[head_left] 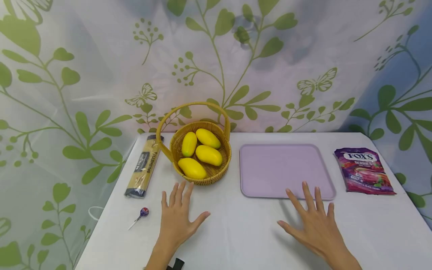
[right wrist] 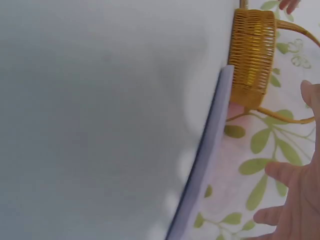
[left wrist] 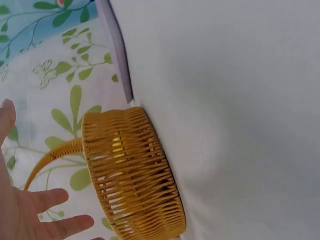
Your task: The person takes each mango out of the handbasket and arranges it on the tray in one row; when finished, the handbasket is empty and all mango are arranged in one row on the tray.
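My left hand (head_left: 177, 217) is spread over the table just in front of the wicker basket (head_left: 199, 181), holding nothing. Four would exceed a simple tally, so several yellow mangoes (head_left: 209, 155) lie inside that basket, whose tall handle arches over it. With fingers fanned out, my right hand (head_left: 315, 225) hovers by the front edge of the lilac tray (head_left: 283, 168); its fingertips overlap the rim in the head view. Left of my left hand lies a lollipop (head_left: 144, 212) in a purple wrapper. In the left wrist view, the basket (left wrist: 135, 175) stands beyond the fingers.
A pack of spaghetti (head_left: 144, 167) lies at the table's left, beside the basket. On the far right rests a purple bag of Fox's berries candy (head_left: 365, 170). Behind the white table (head_left: 229, 232) hangs a leaf-patterned curtain (head_left: 236, 67).
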The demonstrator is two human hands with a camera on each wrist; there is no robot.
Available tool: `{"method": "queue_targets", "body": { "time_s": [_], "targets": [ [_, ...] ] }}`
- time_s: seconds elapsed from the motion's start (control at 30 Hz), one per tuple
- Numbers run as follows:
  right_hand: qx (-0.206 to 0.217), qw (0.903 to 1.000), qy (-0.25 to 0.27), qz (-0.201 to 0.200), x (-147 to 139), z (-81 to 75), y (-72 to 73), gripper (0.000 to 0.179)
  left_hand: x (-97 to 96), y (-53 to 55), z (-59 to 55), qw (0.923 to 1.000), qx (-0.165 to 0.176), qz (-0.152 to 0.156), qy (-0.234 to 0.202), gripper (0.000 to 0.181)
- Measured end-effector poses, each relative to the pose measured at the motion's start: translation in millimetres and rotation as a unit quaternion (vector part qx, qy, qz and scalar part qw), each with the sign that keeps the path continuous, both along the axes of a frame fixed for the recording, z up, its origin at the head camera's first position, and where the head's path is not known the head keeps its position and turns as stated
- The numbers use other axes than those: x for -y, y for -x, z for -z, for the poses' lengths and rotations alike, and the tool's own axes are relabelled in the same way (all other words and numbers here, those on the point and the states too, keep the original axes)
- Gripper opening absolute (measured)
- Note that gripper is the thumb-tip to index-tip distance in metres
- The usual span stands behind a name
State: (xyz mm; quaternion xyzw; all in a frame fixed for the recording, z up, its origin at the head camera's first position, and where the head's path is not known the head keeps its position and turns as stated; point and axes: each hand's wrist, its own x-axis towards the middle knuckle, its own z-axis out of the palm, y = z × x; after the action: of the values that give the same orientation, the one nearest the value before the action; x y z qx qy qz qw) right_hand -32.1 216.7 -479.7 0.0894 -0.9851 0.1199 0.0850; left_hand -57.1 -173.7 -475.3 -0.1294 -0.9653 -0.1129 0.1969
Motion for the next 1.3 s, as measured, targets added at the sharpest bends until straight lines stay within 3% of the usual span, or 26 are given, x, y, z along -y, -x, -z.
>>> {"method": "queue_targets", "body": {
  "time_s": [0.1,0.23,0.37,0.47,0.53,0.63,0.87,1.03,1.3],
  "targets": [
    [-0.008,0.9994,0.015,-0.03,8.5,-9.2,12.2,0.093,5.6,8.6,-2.3,0.9969,-0.005,-0.002,-0.079,0.095],
    [-0.021,0.9935,0.038,-0.105,25.4,-22.3,37.2,0.087,11.9,25.5,-4.5,0.9845,0.001,-0.02,-0.174,0.095],
    [-0.029,0.9748,0.075,-0.208,46.4,-32.1,68.6,0.081,14.6,43.9,-3.6,0.9643,0.043,-0.031,-0.259,0.095],
    [-0.016,0.9592,0.104,-0.262,63.2,-37.9,91.0,0.077,15.3,56.9,4.0,0.95,0.074,-0.031,-0.302,0.092],
    [0.0,0.9523,0.12,-0.281,74.5,-41.2,104.1,0.074,15.6,63.9,11.5,0.9446,0.083,-0.031,-0.316,0.091],
    [0.02,0.9441,0.137,-0.299,92.0,-45.1,121.5,0.072,16.6,71.9,23.0,0.9426,0.082,-0.031,-0.322,0.091],
    [0.033,0.9271,0.15,-0.342,130.1,-48.8,160.1,0.071,21.6,82.2,36.3,0.9368,0.048,-0.016,-0.346,0.094],
    [0.054,0.9224,0.136,-0.358,153.8,-49.6,185.1,0.066,24.3,84.7,45.1,0.9305,0.029,-0.006,-0.365,0.097],
    [0.094,0.9236,0.093,-0.36,182.4,-46.7,217.9,0.062,23.9,87.3,56.9,0.9188,0.024,0.001,-0.394,0.096]
  ]
}}
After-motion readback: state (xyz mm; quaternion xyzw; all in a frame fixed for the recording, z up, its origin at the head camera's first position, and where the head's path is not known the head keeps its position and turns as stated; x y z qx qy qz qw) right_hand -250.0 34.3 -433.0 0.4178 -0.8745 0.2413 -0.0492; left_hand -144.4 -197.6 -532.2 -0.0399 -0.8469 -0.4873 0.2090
